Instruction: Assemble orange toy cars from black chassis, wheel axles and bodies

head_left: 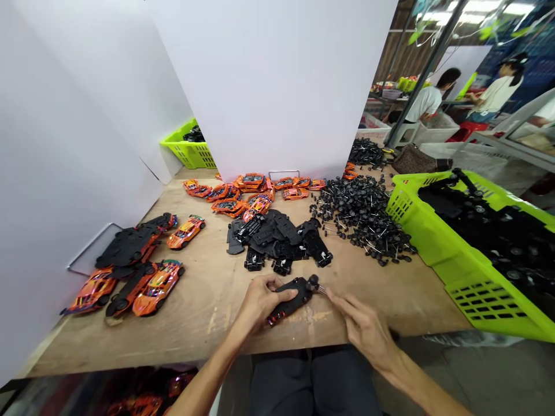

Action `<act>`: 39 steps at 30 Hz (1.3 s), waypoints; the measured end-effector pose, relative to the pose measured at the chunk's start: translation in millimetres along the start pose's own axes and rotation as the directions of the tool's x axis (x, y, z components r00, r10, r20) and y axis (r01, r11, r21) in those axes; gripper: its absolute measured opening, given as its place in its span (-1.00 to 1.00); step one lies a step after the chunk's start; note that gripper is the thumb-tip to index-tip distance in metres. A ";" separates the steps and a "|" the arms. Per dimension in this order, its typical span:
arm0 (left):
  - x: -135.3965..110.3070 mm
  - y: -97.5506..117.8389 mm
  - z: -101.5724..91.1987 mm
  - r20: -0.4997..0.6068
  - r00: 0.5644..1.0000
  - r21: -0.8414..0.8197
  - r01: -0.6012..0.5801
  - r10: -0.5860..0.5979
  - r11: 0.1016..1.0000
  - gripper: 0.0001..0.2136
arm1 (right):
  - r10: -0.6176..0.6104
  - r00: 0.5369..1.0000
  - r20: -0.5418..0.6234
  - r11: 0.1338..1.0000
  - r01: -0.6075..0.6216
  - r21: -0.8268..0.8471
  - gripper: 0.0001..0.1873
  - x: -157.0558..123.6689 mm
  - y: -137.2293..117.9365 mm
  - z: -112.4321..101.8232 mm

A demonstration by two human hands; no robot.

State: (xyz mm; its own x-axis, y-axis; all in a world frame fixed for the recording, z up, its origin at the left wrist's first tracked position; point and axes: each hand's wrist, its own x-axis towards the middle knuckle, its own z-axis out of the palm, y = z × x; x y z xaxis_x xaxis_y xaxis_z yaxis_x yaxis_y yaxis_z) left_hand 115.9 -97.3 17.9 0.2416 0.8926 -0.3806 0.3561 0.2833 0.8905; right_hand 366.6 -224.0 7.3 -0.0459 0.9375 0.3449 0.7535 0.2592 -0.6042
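I see the car [291, 296] at the near edge of the bench [203, 329], in the middle, directly in front of me. It lies upside down: black chassis on top, orange body showing underneath at its near end.

1. My left hand [259, 303] grips the car from the left. The fingers curl over the chassis and pinch it against the thumb.
2. My right hand [365, 330] comes in from the right. Its fingers are pressed together at the tips, pinching a wheel set [313, 283] that sits at the far end of the car, touching the chassis.

Just beyond the car lies a heap of black chassis parts [277, 238]. To the right of that heap is a spread pile of loose wheels [364, 218] on axles. Behind both, against a white panel [269, 86], sits a row of orange bodies [251, 188].

On the left of the bench I see several finished cars [156, 287] and a few more black chassis [130, 245], well apart from my hands. A green basket [427, 242] of black parts stands at the right edge of the bench. A second basket [187, 151] stands at the far left corner.

Two people work at another table in the background on the right.
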 end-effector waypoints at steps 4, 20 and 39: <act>0.4 2.1 2.3 -0.021 1.000 0.021 -0.015 0.015 1.000 -0.64 | 0.030 0.999 0.032 0.997 -0.028 -0.070 -0.36 -18.9 -3.0 -3.0; -33.6 -0.7 40.6 -0.027 0.987 -0.683 -0.135 0.160 0.717 -0.46 | 0.235 0.972 0.011 0.927 -0.228 0.298 -0.44 16.6 19.2 -15.7; -26.7 -29.5 3.9 0.117 0.906 0.073 -0.416 0.407 0.906 -0.65 | 0.310 0.945 0.105 0.785 -0.317 0.533 -0.61 17.2 13.4 57.0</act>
State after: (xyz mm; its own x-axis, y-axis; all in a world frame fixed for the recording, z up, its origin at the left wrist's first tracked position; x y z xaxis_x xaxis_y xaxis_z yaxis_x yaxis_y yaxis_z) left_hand 102.4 -130.9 0.9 0.4693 0.8830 -0.0116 0.2879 -0.1406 0.9473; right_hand 338.5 -191.2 -35.8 0.1213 0.9906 0.0632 0.2564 0.0302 -0.9661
